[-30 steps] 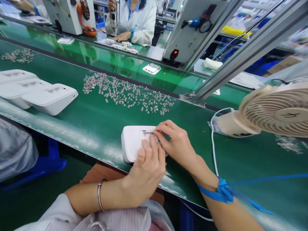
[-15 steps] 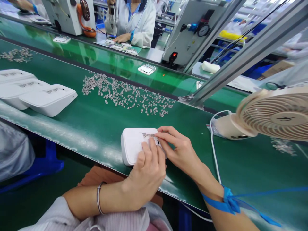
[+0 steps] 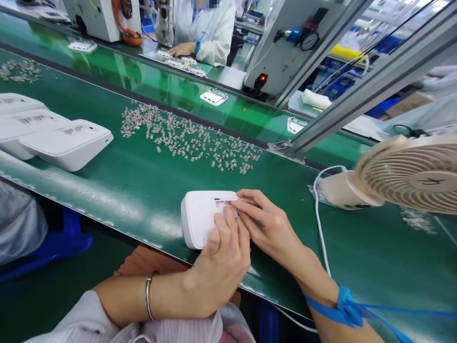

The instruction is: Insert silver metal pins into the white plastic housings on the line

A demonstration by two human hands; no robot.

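A white plastic device housing [image 3: 200, 216] with rounded corners rests on the green work surface in front of me. Its top has a narrow slot holding a row of small metal parts, and a group of tiny holes. Wearing a silver bangle, my left hand [image 3: 223, 257] lies over the near right side of the housing, fingers bent together and tips just below the slot. My right hand [image 3: 266, 219], with a blue strap at the wrist, is closed in a pinch at the slot's right end. Whatever sits between those fingertips is too small or hidden to make out.
Many small metal pieces [image 3: 193, 138] lie scattered beyond the housing. Several similar white housings [image 3: 71, 140] stand at left. A beige fan [image 3: 410, 176] with a white cable stands at right. Across a metal frame post [image 3: 332, 100], a co-worker's hand [image 3: 183, 49] rests by circuit boards.
The view has shifted slightly. Both hands stay at the slot, with my left fingers a little lower on the housing. Another white part shows more fully on the far line.
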